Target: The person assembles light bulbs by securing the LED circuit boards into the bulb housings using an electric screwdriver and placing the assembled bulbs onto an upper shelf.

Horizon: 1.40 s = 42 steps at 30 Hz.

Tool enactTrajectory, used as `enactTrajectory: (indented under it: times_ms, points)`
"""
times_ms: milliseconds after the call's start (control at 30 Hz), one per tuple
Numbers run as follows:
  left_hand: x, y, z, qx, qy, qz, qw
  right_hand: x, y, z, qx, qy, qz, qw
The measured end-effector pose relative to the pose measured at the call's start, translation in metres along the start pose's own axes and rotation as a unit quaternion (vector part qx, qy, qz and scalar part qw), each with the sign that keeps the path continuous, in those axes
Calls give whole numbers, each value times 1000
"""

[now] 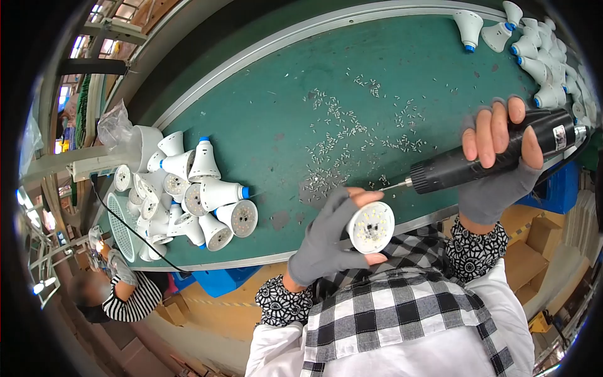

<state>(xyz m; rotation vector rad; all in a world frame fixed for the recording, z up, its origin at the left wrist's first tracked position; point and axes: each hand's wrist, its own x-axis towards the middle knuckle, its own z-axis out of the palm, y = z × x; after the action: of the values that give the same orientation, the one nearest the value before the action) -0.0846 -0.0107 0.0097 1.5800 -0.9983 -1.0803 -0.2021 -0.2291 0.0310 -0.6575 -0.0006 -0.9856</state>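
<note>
My left hand (pixel 330 235), in a grey fingerless glove, grips a white LED bulb (pixel 370 227) by its sides, with the round LED face turned up toward me. In my right hand (pixel 502 151), also gloved, lies a black electric screwdriver (pixel 468 164), fingers wrapped round its body. Its thin metal bit (pixel 396 185) points left, ending near the bulb's upper edge and my left fingertips; whether it touches anything I cannot tell. Many small screws (pixel 339 129) are scattered over the green tabletop (pixel 264 113) beyond my hands.
At the left lies a heap of white bulbs (pixel 210 193) beside a pale green basket (pixel 119 226). More bulb housings (pixel 534 69) are piled at the far right. Blue bins (pixel 226 279) sit below the table edge. Another person (pixel 132 295) is at the lower left.
</note>
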Motion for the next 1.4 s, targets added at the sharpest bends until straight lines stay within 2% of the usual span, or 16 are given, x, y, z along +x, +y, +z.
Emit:
enactTrajectory:
  times_ms: [67, 200, 300, 533, 933, 1233, 1400]
  points:
    - [-8, -11, 3, -216, 25, -91, 972, -3, -7, 0, 2, 38, -7, 999]
    - [-12, -18, 10, -416, 49, -93, 903, -12, -11, 12, -2, 84, -12, 996]
    - [-12, -26, 17, -216, 76, -78, 970, -21, -9, 28, -21, 94, -10, 995]
    - [-4, -9, 14, -41, 42, -55, 997, -30, -5, 39, -59, 32, 3, 998]
    - [-3, -1, 13, 25, 32, -57, 998, -27, 3, 44, -99, 19, 5, 995]
    - [0, -12, 17, 76, 38, 31, 996, -25, 4, 42, -89, -86, 41, 992]
    - [1, -15, 17, 53, 7, 3, 999, -24, 6, 43, -114, -57, 75, 989]
